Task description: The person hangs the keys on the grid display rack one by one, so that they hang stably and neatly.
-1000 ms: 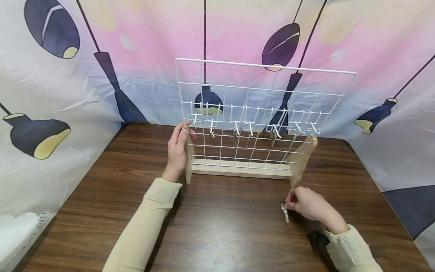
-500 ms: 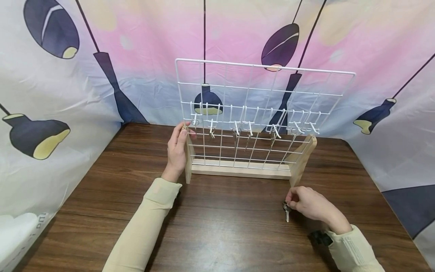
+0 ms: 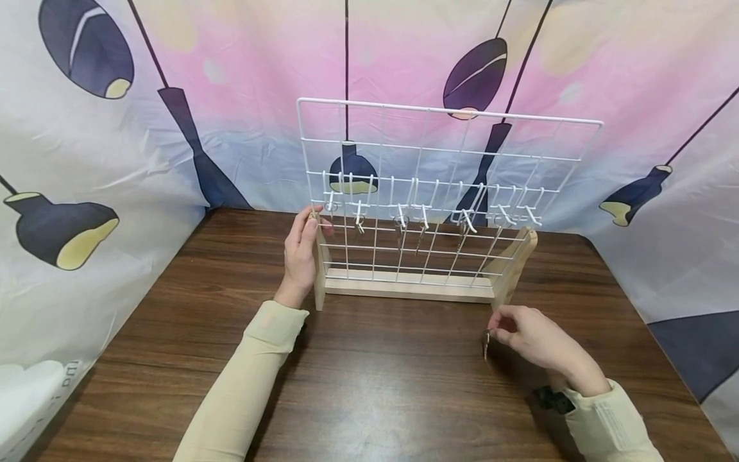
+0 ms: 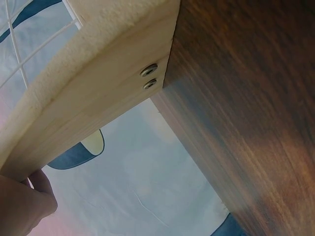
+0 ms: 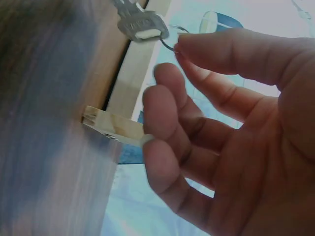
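A white wire grid rack [image 3: 450,110] stands on a pale wooden base [image 3: 410,289] between two wooden side posts. My left hand [image 3: 300,253] grips the upper part of the left post [image 3: 320,276], fingers behind and thumb in front. In the left wrist view, two metal screws [image 4: 149,70] show low on this post. Between thumb and index finger, my right hand [image 3: 537,337] pinches a thin key ring [image 5: 167,45]. From it a silver key [image 5: 142,25] dangles over the table, in front of the right post [image 3: 514,266]. The other right fingers are loosely bent.
Several white hooks [image 3: 424,218] line the middle of the grid, and keys on rings hang from some of them. A patterned cloth [image 3: 231,160] rises behind the dark wooden table [image 3: 369,385]. Something white with printed letters [image 3: 34,398] lies at the lower left.
My right hand has risen slightly and shifted a little right with the key, which has turned nearly edge-on in the head view. The left hand keeps its grip on the post.
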`<state>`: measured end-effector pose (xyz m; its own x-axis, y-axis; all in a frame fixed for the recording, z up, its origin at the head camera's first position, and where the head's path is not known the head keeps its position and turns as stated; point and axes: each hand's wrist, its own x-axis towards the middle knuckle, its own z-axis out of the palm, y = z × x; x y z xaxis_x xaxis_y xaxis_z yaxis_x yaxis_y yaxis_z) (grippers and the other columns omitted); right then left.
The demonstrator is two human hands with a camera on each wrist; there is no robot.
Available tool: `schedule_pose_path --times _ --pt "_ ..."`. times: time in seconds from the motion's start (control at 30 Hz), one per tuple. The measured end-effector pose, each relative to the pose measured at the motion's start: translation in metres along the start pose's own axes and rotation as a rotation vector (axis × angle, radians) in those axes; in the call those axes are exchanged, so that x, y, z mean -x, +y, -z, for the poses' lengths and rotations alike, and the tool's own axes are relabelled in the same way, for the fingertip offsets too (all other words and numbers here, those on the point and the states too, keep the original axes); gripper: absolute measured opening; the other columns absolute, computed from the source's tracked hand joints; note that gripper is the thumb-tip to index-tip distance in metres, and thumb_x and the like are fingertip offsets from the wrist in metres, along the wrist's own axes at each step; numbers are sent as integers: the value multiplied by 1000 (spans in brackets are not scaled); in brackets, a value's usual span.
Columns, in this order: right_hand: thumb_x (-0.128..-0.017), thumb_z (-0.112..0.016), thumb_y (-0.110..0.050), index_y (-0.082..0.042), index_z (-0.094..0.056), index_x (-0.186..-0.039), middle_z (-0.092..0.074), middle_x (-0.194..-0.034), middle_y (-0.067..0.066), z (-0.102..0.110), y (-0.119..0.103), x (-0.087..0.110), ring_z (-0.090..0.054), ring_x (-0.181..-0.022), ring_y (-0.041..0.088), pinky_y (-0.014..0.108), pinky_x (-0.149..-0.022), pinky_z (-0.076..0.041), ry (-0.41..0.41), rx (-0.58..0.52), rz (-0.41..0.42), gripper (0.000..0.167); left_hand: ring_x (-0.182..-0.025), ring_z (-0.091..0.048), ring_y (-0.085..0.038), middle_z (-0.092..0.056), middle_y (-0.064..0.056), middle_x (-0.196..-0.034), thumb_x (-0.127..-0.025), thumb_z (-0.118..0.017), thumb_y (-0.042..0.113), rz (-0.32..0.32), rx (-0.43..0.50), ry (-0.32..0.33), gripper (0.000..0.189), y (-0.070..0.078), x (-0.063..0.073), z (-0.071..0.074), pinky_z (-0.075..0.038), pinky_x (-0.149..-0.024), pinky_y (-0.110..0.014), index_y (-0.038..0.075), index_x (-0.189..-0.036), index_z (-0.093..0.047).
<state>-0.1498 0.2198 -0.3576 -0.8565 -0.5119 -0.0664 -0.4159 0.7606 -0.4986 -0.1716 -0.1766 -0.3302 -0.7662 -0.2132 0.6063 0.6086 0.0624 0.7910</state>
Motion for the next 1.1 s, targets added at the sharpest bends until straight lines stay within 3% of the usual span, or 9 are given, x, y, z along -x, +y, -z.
schedule_pose_path --times 0.27,0.43,0.7,0.9,1.1 --pt "-91 -65 -6 -12 -64 -91 -61 -81 -6 9 -4 3 -54 -73 10 25 -63 -46 71 -60 30 6 -87 -59 -13 -60 8 -90 -103 -32 3 1 -2 2 36 0 0 0 -45 -85 -27 -17 -129 -45" --pt "-93 -66 -15 -15 -64 -91 -61 -80 -5 13 -9 4 -54 -71 9 25 -61 -45 154 -89 38 3 -88 -59 -12 -60 8 -90 -103 -32 3 -1 3 -3 36 0 0 0 -45 -85 -27 -18 -129 -44" --pt "-95 -65 -20 -18 -66 -97 -66 -86 -4 21 -17 5 -58 -70 11 23 -60 -47 413 -119 61 3 -88 -58 -19 -60 6 -91 -103 -31 4 1 7 -5 36 -1 0 0 -45 -84 -28 -17 -129 -44" --pt "-92 -68 -14 -14 -68 -98 -66 -88 -1 33 -26 7 -58 -72 7 16 -63 -45 574 -218 78 6 -87 -58 -16 -60 7 -91 -103 -31 1 -20 38 -3 35 -3 0 0 -46 -85 -30 -20 -129 -42" --pt "-88 -70 -4 -5 -69 -98 -62 -82 1 45 -33 6 -53 -67 8 14 -57 -42 732 -309 104 9 -87 -59 -12 -60 7 -91 -103 -31 1 -17 40 -5 35 -4 0 0 -46 -84 -30 -20 -129 -42"
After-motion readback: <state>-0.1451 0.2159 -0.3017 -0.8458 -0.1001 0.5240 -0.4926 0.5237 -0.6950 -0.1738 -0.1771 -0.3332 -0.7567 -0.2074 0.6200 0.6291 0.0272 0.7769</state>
